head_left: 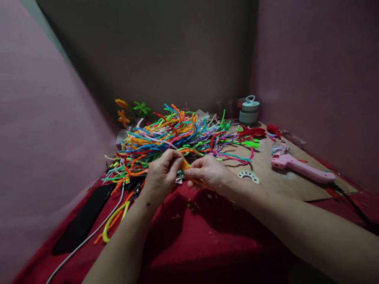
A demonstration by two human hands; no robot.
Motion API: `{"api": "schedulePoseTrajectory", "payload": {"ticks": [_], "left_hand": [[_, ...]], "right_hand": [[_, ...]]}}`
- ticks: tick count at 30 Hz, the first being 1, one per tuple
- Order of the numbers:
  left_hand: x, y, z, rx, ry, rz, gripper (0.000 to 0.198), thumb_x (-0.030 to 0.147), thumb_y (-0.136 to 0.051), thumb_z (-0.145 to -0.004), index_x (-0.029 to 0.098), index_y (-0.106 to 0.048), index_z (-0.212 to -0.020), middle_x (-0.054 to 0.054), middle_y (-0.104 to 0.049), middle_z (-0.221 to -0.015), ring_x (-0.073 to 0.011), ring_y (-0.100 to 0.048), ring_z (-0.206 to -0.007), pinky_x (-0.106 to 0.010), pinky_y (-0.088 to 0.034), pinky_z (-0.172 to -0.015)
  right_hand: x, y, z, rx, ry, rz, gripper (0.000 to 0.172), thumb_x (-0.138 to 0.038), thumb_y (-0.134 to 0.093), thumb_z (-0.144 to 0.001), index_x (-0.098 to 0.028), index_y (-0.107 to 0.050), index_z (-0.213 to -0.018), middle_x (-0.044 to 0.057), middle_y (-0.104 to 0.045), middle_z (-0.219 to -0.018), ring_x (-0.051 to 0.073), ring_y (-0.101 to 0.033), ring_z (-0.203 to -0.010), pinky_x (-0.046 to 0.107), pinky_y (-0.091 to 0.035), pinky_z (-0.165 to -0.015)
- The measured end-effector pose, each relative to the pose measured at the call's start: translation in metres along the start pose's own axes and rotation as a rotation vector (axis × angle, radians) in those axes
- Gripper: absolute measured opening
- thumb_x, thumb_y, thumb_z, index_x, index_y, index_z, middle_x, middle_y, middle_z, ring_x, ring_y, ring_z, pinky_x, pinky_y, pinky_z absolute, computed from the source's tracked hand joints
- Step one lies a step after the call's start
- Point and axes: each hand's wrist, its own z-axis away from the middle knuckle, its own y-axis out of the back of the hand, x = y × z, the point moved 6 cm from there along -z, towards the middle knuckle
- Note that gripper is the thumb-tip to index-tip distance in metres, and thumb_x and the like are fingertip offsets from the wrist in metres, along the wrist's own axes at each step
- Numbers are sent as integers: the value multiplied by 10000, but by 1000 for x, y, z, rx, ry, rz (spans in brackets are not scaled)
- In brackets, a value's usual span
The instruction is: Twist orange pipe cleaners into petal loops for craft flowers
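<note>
Between my two hands is an orange-yellow pipe cleaner piece (185, 165), small and partly covered by fingers. My left hand (163, 171) pinches its upper left end with thumb and forefinger. On the other side my right hand (207, 171) closes its fingertips on the same piece, and an orange length runs out below them. Just behind the hands lies a big tangled heap of pipe cleaners (166, 136) in many colours. Orange and green pipe-cleaner flowers (123, 118) stand at the heap's back left.
A pink hot-glue gun (302, 167) with a black cord lies on a tan board (266, 185) at right. Nearby are a white ring (248, 176) and a pale green lidded jar (249, 112). Left are a black phone (84, 219), a white cable (94, 238) and yellow-handled scissors (108, 228).
</note>
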Motion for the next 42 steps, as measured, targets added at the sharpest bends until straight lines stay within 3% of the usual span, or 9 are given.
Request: {"api": "schedulePoseTrajectory", "payload": {"ticks": [4, 6, 12, 19, 24, 30, 35, 38, 42], "left_hand": [[-16, -11, 1, -150, 253, 413, 187, 334, -575, -767, 159, -576, -830, 18, -538, -620, -83, -457, -499, -203, -356, -485], [-20, -16, 2, -222, 308, 506, 210, 337, -609, -743, 140, -600, -815, 10, -542, -607, -73, -444, -476, -199, -341, -467], [-28, -12, 1, -156, 330, 460, 199, 319, -668, -688, 129, -612, -679, 19, -526, -551, -64, -429, -470, -187, -315, -451], [-20, -19, 3, -232, 360, 487, 217, 330, -677, -677, 131, -598, -646, 28, -518, -522, -59, -422, -450, -183, -317, -442], [-21, -24, 5, -202, 384, 621, 258, 412, -616, -737, 157, -574, -735, 58, -447, -512, -36, -348, -403, -167, -262, -397], [-22, -49, 17, -407, 533, 694, 300, 383, -662, -693, 156, -558, -860, 73, -427, -483, -28, -302, -358, -156, -201, -360], [-13, -52, 17, -386, 431, 427, 201, 335, -531, -768, 149, -539, -693, 51, -430, -417, -53, -302, -337, -184, -202, -351], [-3, -46, 12, -348, 263, 219, 230, 316, -505, -774, 145, -545, -626, 39, -435, -487, -60, -337, -426, -183, -260, -407], [2, -40, 11, -459, 182, 160, 243, 342, -515, -774, 146, -572, -641, 34, -424, -537, -68, -324, -477, -179, -243, -412]], "right_hand": [[3, 2, -3, 8, 35, 62, 147, -187, -571, -660, -136, -562, -523, 0, -566, -444, 59, -403, -344, 198, -268, -368], [4, 3, -3, -1, 42, 103, 157, -199, -573, -664, -133, -573, -521, -1, -562, -445, 63, -412, -353, 202, -266, -376], [-4, 0, 3, -52, 80, 120, 206, -265, -584, -689, -122, -603, -542, -14, -529, -466, 62, -399, -404, 214, -263, -416], [3, 1, 1, -96, 44, -33, 223, -252, -656, -623, -144, -518, -485, -63, -403, -391, 47, -284, -358, 234, -165, -393], [0, 6, -3, 0, 64, -257, 190, -247, -724, -541, -128, -579, -517, -40, -499, -452, 55, -388, -413, 221, -261, -435], [-6, 19, -5, 142, 204, -334, 219, -299, -723, -575, -127, -590, -572, -31, -535, -498, 72, -450, -444, 219, -334, -451], [-3, 26, -9, 188, 240, -332, 200, -290, -712, -583, -114, -638, -642, 7, -606, -587, 88, -499, -478, 223, -383, -460], [1, 29, -12, 220, 216, -350, 182, -270, -714, -564, -122, -645, -644, 7, -610, -571, 94, -507, -482, 228, -390, -471], [3, 29, -11, 246, 182, -397, 151, -229, -711, -529, -119, -626, -587, -3, -585, -536, 93, -500, -490, 231, -380, -485]]}}
